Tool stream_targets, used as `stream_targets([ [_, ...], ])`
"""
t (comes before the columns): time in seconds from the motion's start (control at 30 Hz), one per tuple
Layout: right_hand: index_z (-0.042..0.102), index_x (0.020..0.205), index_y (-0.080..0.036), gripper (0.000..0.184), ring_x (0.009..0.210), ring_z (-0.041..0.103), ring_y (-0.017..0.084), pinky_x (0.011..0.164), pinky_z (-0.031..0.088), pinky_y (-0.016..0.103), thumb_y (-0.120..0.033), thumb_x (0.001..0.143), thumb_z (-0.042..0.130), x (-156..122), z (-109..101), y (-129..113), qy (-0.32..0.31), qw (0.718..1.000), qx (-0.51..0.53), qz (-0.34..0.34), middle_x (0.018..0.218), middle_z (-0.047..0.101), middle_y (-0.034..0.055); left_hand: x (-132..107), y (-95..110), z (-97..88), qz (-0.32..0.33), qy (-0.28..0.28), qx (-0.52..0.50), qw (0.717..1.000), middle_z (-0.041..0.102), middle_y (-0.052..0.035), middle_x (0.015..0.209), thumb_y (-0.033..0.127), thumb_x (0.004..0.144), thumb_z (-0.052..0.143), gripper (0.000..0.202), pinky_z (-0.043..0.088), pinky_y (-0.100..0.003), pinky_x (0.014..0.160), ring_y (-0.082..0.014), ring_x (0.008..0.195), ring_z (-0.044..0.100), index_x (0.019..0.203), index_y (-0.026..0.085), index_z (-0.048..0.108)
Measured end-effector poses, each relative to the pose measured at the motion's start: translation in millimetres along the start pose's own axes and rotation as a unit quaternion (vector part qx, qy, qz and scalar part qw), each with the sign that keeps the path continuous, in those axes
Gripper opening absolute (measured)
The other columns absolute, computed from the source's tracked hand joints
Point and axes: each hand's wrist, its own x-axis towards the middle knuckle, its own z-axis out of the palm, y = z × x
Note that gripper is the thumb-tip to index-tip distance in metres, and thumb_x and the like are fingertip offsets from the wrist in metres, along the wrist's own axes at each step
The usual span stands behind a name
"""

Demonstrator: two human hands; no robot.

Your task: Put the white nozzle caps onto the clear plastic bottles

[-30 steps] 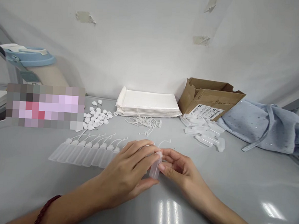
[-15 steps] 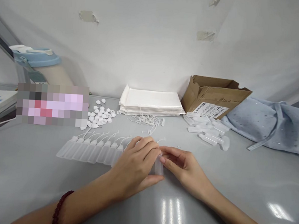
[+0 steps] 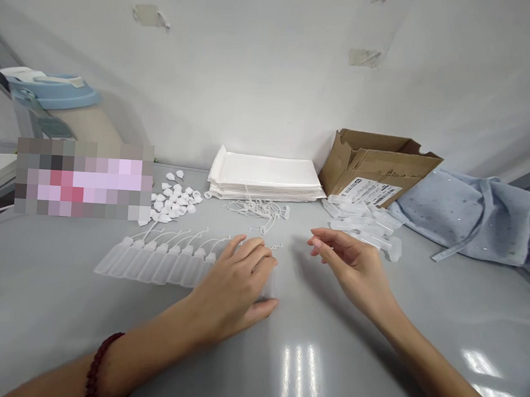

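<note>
The grey worktop [image 3: 348,371] filled the lower frame, with a blue cloth [image 3: 465,217] at far right and a cardboard box [image 3: 388,169] right of centre. White envelopes [image 3: 266,171] lay stacked at centre. The left hand [image 3: 232,286], below centre, arched, thumb apart from fingers, over the right end of a row of translucent bottles [image 3: 164,266] (whether it gripped one, I couldn't tell). The right hand [image 3: 359,273], right of centre, was loosely half open, nothing visible in its grasp. Loose bottles [image 3: 351,210] lay before the box, thin white straps [image 3: 262,208] at centre, small white caps [image 3: 175,202] left of centre.
</note>
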Motion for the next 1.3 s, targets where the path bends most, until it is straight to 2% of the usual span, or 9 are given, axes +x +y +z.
stream_targets([
  [0.2, 0.067, 0.100, -0.019, 0.030, 0.075, 0.066, 0.021, 0.060, 0.049, 0.033, -0.042, 0.082, 0.061, 1.5, -2.2, 1.7, 0.018, 1.000, 0.010, -0.011, 0.090, 0.071, 0.0069, -1.5, -0.1, -0.1, 0.019, -0.005, 0.015, 1.000, 0.061, -0.0139, 0.117, 0.029, 0.082, 0.062, 0.032, 0.037, -0.052, 0.101, -0.0313, 0.119, 0.049, 0.108, 0.012, 0.056],
  [0.33, 0.066, 0.101, -0.019, 0.031, 0.076, 0.066, 0.021, 0.060, 0.049, 0.034, -0.043, 0.082, 0.061, 3.0, -5.1, 2.8, 0.035, 0.999, 0.017, -0.012, 0.089, 0.070, 0.0073, -1.7, -0.6, 0.2, 0.017, -0.019, 0.011, 1.000, 0.064, -0.0115, 0.115, 0.028, 0.084, 0.060, 0.029, 0.036, -0.052, 0.102, -0.0300, 0.117, 0.051, 0.109, 0.014, 0.056],
  [0.53, 0.066, 0.100, -0.020, 0.028, 0.082, 0.065, 0.022, 0.063, 0.050, 0.033, -0.041, 0.084, 0.059, 8.2, -13.1, 2.4, 0.068, 0.997, -0.002, -0.030, 0.093, 0.069, 0.0074, -2.0, 0.6, 0.8, 0.022, -0.015, 0.006, 1.000, 0.061, -0.0139, 0.119, 0.035, 0.086, 0.060, 0.037, 0.037, -0.052, 0.102, -0.0311, 0.119, 0.050, 0.113, 0.011, 0.056],
  [0.67, 0.064, 0.099, -0.021, 0.023, 0.092, 0.063, 0.024, 0.067, 0.051, 0.034, -0.036, 0.085, 0.056, 21.3, -32.9, 12.2, 0.075, 0.986, -0.127, -0.079, 0.105, 0.065, 0.0090, 0.3, -2.0, -1.9, 0.012, 0.003, -0.005, 1.000, 0.061, -0.0150, 0.120, 0.038, 0.091, 0.052, 0.036, 0.041, -0.051, 0.100, -0.0304, 0.119, 0.050, 0.114, 0.010, 0.057],
  [0.73, 0.063, 0.103, -0.019, 0.024, 0.098, 0.060, 0.027, 0.073, 0.051, 0.038, -0.031, 0.084, 0.055, 29.4, -46.7, 20.8, 0.074, 0.963, -0.241, -0.094, 0.112, 0.061, 0.0118, 3.7, -8.6, -5.5, -0.003, 0.014, -0.001, 1.000, 0.061, -0.0152, 0.121, 0.034, 0.094, 0.047, 0.034, 0.042, -0.050, 0.100, -0.0293, 0.120, 0.049, 0.114, 0.009, 0.057],
  [0.83, 0.062, 0.105, -0.014, 0.027, 0.108, 0.055, 0.031, 0.084, 0.047, 0.042, -0.017, 0.080, 0.050, 38.9, -65.4, 32.6, 0.063, 0.924, -0.372, -0.071, 0.114, 0.058, 0.0154, 12.9, -24.2, -13.6, -0.025, 0.002, 0.002, 1.000, 0.059, -0.0142, 0.125, 0.032, 0.097, 0.038, 0.036, 0.040, -0.047, 0.105, -0.0265, 0.123, 0.047, 0.118, 0.009, 0.056],
  [1.0, 0.062, 0.098, -0.015, 0.031, 0.093, 0.061, 0.022, 0.076, 0.048, 0.032, -0.005, 0.076, 0.043, 44.3, -78.3, 37.7, 0.033, 0.932, -0.357, -0.050, 0.108, 0.060, 0.0114, 31.3, -41.4, -23.9, 0.006, -0.053, 0.004, 0.999, 0.064, -0.0066, 0.120, 0.033, 0.100, 0.030, 0.039, 0.044, -0.040, 0.100, -0.0224, 0.121, 0.051, 0.107, 0.017, 0.065],
  [1.13, 0.063, 0.096, -0.014, 0.030, 0.091, 0.061, 0.022, 0.075, 0.046, 0.031, -0.006, 0.074, 0.044, 43.8, -76.2, 35.4, 0.026, 0.927, -0.372, -0.047, 0.102, 0.062, 0.0107, 35.8, -42.0, -22.0, 0.017, -0.068, 0.006, 0.997, 0.068, -0.0061, 0.108, 0.037, 0.099, 0.030, 0.044, 0.047, -0.038, 0.093, -0.0218, 0.109, 0.058, 0.098, 0.017, 0.069],
  [1.3, 0.065, 0.089, -0.015, 0.032, 0.089, 0.060, 0.023, 0.070, 0.044, 0.030, -0.001, 0.069, 0.044, 40.1, -76.8, 32.7, 0.001, 0.914, -0.404, -0.029, 0.097, 0.066, 0.0099, 28.6, -44.2, -22.5, -0.003, -0.059, -0.010, 0.998, 0.064, -0.0081, 0.118, 0.043, 0.097, 0.035, 0.042, 0.045, -0.038, 0.096, -0.0233, 0.116, 0.054, 0.111, 0.016, 0.065],
])
